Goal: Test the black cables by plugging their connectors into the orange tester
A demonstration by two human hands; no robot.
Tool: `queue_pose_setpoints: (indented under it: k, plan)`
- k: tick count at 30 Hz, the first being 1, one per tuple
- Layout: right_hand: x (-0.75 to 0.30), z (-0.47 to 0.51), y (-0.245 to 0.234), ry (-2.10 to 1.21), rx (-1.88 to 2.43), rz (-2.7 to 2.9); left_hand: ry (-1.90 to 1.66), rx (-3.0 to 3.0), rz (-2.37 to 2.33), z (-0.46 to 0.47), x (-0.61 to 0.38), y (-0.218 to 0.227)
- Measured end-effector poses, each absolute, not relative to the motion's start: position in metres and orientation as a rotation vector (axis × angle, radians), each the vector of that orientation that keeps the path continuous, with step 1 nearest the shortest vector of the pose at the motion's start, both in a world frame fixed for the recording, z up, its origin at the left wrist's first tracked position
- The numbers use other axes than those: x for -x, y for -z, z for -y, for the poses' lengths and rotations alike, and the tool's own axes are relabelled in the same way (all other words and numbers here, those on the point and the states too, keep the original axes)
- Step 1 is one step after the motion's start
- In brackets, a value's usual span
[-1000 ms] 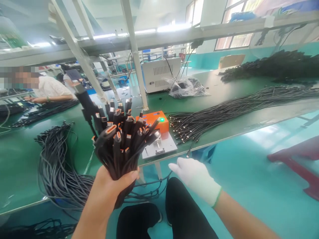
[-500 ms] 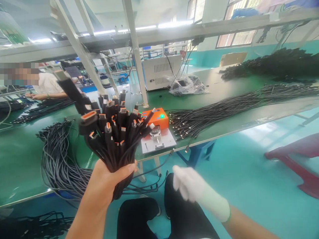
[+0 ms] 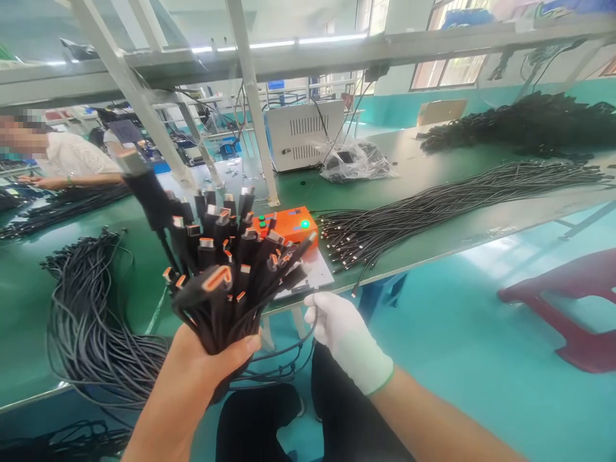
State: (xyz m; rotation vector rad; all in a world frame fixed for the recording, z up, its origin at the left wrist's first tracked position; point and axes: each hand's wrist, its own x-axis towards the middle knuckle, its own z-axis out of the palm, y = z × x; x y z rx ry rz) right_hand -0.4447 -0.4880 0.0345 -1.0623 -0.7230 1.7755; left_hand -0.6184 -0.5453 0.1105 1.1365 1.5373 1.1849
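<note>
My bare left hand (image 3: 205, 366) is wrapped round a thick bundle of black cables (image 3: 226, 263) and holds it upright, the orange-tipped connector ends fanning out on top. My right hand (image 3: 344, 337), in a white glove, is just below the table's front edge, its fingers curled on a single black cable (image 3: 283, 350) that hangs from the bundle. Behind the bundle an orange test box (image 3: 291, 224) with a lit green lamp sits on a white plate (image 3: 317, 273).
A green worktable (image 3: 433, 167) carries a long row of black cables (image 3: 457, 202), a further black heap (image 3: 520, 122), a white vented machine (image 3: 301, 135) and a plastic bag (image 3: 356, 160). Coiled cables (image 3: 91, 321) lie left. Another person (image 3: 72, 163) works far left. A red stool (image 3: 572, 308) stands right.
My gloved right hand has come up and left to the table edge and closed on one hanging cable. The bundle in my left hand has dipped and tilted slightly.
</note>
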Motion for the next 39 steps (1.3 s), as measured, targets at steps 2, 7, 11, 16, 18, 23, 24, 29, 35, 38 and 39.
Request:
queue_pose_setpoints:
  k: [2,7,11,16,18,23,24,29,35,38,39]
  plan:
    - [0.446,0.485,-0.041,-1.701,1.186,0.955,-1.195,-1.140,-1.532,0.545,0.617,-0.109]
    - [0.449,0.477,-0.046,-1.603,1.364,1.260,-1.206,-1.106,-1.548,0.545,0.616,-0.109]
    - [0.451,0.475,-0.045,-1.620,1.353,1.240,-1.195,-1.111,-1.540,0.544,0.615,-0.109]
    - [0.451,0.475,-0.045,-1.649,1.309,1.189,-1.187,-1.138,-1.544,0.545,0.616,-0.108]
    - [0.452,0.473,-0.043,-1.668,1.310,1.153,-1.184,-1.151,-1.538,0.545,0.617,-0.108]
    - [0.456,0.465,-0.035,-1.694,1.344,1.125,-1.169,-1.126,-1.579,0.545,0.616,-0.109]
    - [0.457,0.463,-0.034,-1.700,1.352,1.123,-1.162,-1.123,-1.586,0.544,0.615,-0.109]
    - [0.459,0.462,-0.033,-1.689,1.329,1.094,-1.174,-1.092,-1.601,0.542,0.614,-0.110]
    - [0.458,0.466,-0.032,-1.675,1.248,1.086,-1.185,-1.101,-1.585,0.543,0.617,-0.109]
    - [0.458,0.467,-0.035,-1.665,1.232,1.100,-1.212,-1.114,-1.602,0.544,0.618,-0.107]
    - [0.459,0.467,-0.037,-1.665,1.236,1.106,-1.217,-1.120,-1.600,0.544,0.618,-0.107]
